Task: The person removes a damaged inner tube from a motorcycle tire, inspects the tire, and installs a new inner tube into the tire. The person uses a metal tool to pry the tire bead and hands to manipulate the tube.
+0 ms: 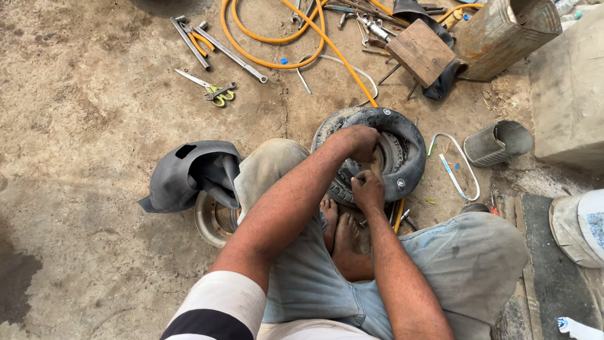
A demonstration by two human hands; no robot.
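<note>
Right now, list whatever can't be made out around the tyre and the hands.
Head view only:
- Left hand fingertips: hidden inside the tyre.
- Right hand: what it pinches is too small to tell.
- Metal rim: partly covered by the rubber tube.
- White bucket: cut by the right edge.

Bright, even daylight all over, soft and flat. Shadows are short and faint, pooling just under the small black rubber tyre [377, 154]. No glare. Sharp around the tyre; far from it, lines bow outward with wide-lens stretch toward the frame edges.
</note>
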